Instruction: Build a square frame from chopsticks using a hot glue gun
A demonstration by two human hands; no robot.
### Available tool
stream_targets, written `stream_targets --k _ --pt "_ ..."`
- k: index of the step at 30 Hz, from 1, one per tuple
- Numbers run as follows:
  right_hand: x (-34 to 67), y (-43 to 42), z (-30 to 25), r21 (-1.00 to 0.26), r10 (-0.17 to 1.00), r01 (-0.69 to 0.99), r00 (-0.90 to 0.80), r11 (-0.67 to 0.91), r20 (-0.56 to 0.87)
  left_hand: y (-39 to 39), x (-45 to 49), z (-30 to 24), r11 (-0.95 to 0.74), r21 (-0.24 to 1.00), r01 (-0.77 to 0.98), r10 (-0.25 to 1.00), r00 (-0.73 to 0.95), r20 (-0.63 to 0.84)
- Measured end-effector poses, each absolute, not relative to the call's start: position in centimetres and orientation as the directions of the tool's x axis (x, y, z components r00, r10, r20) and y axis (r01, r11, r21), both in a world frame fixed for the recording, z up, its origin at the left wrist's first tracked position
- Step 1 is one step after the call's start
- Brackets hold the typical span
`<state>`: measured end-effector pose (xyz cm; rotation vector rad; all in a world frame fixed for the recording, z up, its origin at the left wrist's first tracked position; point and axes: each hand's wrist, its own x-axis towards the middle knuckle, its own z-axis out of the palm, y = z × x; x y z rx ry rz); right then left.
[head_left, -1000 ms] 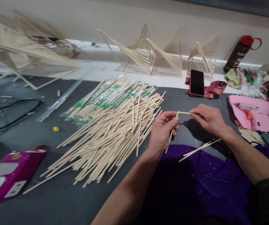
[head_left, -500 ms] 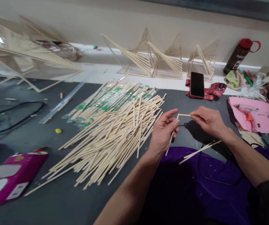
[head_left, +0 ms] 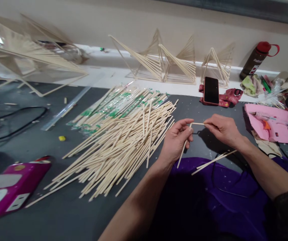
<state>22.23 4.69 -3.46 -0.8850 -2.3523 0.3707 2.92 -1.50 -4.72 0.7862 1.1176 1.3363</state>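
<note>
Between thumb and fingers, my left hand (head_left: 177,139) pinches a thin wooden stick (head_left: 182,152) that slants down toward me. My right hand (head_left: 221,129) is closed on a second wooden stick (head_left: 198,124), held roughly level. The ends of the two sticks meet at my left fingertips, forming a corner; whether they are joined I cannot tell. Below my right hand, two loose sticks (head_left: 211,163) lie partly over purple cloth (head_left: 204,187). Left of my hands spreads a large pile of wooden sticks (head_left: 119,150), beside clear wrapped packs of sticks (head_left: 114,103).
Stick frames (head_left: 156,67) stand along the wall, with a larger one (head_left: 33,60) at left. A phone (head_left: 211,91), a bottle (head_left: 256,60) and a glue gun (head_left: 264,117) on pink sheet (head_left: 281,129) are at right. A ruler (head_left: 66,108) and a magenta box (head_left: 15,187) lie left.
My hands stay almost in place, holding the two sticks end to end at a corner. My left index finger has straightened slightly along the level stick.
</note>
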Motion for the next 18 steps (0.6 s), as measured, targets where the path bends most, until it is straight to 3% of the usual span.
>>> stream_targets --k 18 --pt "22.18 4.59 -3.64 -0.482 0.718 0.54 -0.595 0.69 0.361 -1.42 2.68 -4.8 0.183 0.929 -0.321 0.978 -0.041 -0.207"
